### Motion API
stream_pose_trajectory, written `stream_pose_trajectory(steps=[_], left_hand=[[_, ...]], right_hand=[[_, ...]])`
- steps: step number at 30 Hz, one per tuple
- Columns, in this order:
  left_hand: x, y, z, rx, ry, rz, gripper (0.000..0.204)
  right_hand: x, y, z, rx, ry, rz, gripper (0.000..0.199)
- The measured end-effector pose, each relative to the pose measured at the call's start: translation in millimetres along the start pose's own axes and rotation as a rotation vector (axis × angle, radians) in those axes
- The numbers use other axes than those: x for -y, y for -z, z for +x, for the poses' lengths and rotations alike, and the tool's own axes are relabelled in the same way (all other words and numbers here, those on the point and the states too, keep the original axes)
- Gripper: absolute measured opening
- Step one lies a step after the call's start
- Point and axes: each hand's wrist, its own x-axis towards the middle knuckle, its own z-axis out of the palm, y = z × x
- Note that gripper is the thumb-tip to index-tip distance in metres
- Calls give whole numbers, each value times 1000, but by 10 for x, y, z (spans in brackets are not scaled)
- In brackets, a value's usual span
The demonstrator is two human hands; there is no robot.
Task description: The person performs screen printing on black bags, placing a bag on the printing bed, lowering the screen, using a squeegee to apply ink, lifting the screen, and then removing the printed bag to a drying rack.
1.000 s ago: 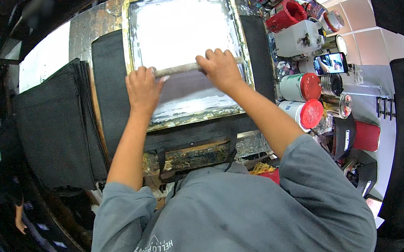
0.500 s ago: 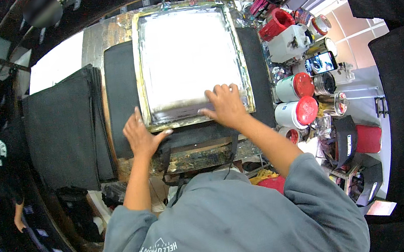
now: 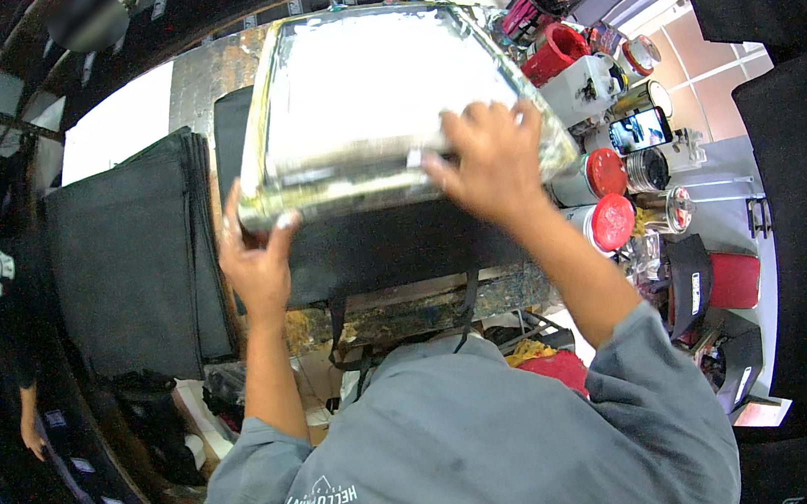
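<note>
— Lifted since the earlier frame: the near edge of the mesh frame (image 3: 356,196), which was seen lying flat and is now tilted upward.

— By what is it held?

— By the left hand (image 3: 257,270), at least. Its near left corner is grasped, with the thumb laid along the near side and the fingers set against the outer side.

— And how is the right hand (image 3: 496,160) placed?

— It is laid over the near right part of the frame, by the right end of a pale bar (image 3: 341,154). Since the hand is blurred, it cannot be told whether the bar is clenched or merely touched.

— Where is the frame found?

— Above the black cloth (image 3: 392,243), by which part of the stained worktable (image 3: 407,317) is covered. A dark strap (image 3: 338,333) is hung over the table's near edge.

— What is placed around it?

— On the left, a stack of black cloth pieces (image 3: 136,270) is laid; on the right, red-lidded tubs (image 3: 612,222), a red pot (image 3: 556,52) and a lit phone (image 3: 640,129) are crowded together.
</note>
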Motion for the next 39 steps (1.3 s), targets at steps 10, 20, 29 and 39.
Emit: stream_pose_trajectory(steps=[10, 20, 29, 39], left_hand=[[1406, 536, -415, 58, 435, 1132, 90], [633, 1739, 743, -183, 296, 551, 43], [565, 4120, 1460, -384, 538, 1578, 48], [539, 1002, -850, 120, -400, 545, 10]], right_hand=[[-376, 668, 1232, -127, 41, -2, 64], [-534, 653, 1539, -85, 31, 38, 75], [-507, 562, 1354, -142, -16, 1, 76], [-577, 494, 1330, -142, 17, -9, 64]])
